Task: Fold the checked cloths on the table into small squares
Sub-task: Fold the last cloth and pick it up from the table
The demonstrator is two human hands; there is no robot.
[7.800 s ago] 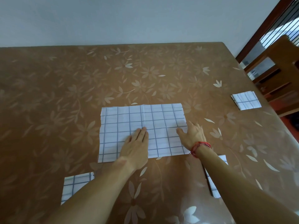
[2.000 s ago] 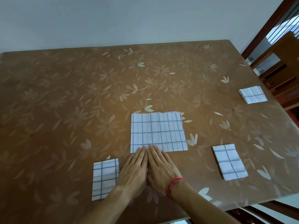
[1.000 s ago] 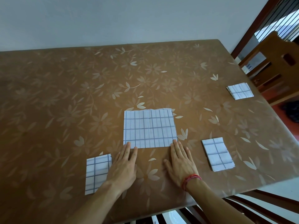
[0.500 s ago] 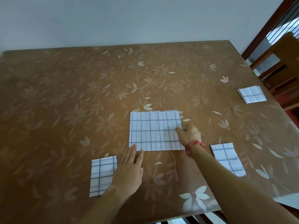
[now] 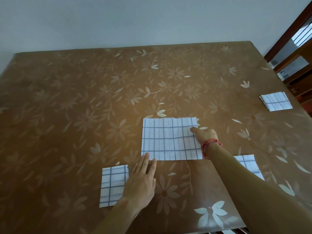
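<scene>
Hidden / cut off:
- Right hand (image 5: 205, 135) sits at the right edge of the middle cloth (image 5: 170, 139). The thumb lies on top of the fabric. The other fingers are out of sight behind the hand, so I cannot tell whether it pinches the edge or only touches it.
- The near-right square (image 5: 249, 163) is partly covered by the right forearm, and only its far part shows.
- The near-left square (image 5: 113, 185) has its right side under the left hand (image 5: 141, 180).
- The chair (image 5: 294, 65) is cut by the frame at far right, and detail there is dim.

Positions:
- The middle cloth lies flat at the centre of the table (image 5: 67, 107), toward the near side. It is a wide rectangle with faint creases across it.
- The left hand is flat with straight fingers held together. Its fingertips touch the cloth's near-left corner.
- The hands are apart, one at each side of that cloth.
- The far-right square (image 5: 276, 101) lies well apart, near the table's right edge.

Materials:
- All cloths are white with a thin dark grid. The squares show stacked layers at their edges.
- The table cover is glossy brown with pale flower and leaf prints.
- A red cord bracelet (image 5: 211, 146) circles the right wrist.
- A plain pale wall (image 5: 118, 22) stands behind.
</scene>
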